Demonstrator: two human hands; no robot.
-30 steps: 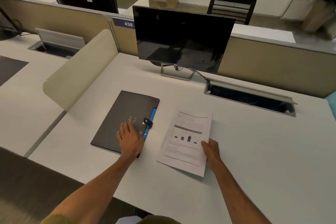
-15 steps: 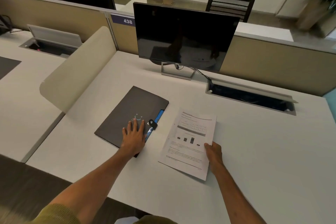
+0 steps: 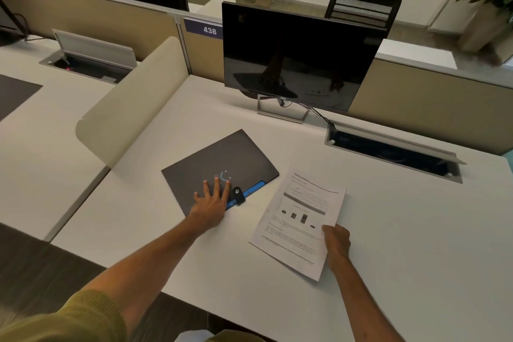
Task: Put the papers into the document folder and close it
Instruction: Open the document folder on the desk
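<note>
A dark grey document folder [image 3: 222,161] lies closed and flat on the white desk [image 3: 416,230], with a blue edge and a black snap tab [image 3: 238,195] along its right side. My left hand [image 3: 211,203] rests flat on the folder's near right corner, fingers spread. To the right lie the printed papers [image 3: 299,219], with charts and text. My right hand [image 3: 336,241] grips their near right edge, and that edge looks slightly lifted off the desk.
A black monitor [image 3: 299,58] on a silver stand sits behind the folder. An open cable tray [image 3: 394,153] is recessed in the desk at the back right. A beige curved divider [image 3: 133,108] borders the desk on the left.
The folder has turned counter-clockwise under my left hand and shifted a little to the right. My right hand has slid along the papers' right edge and now grips it.
</note>
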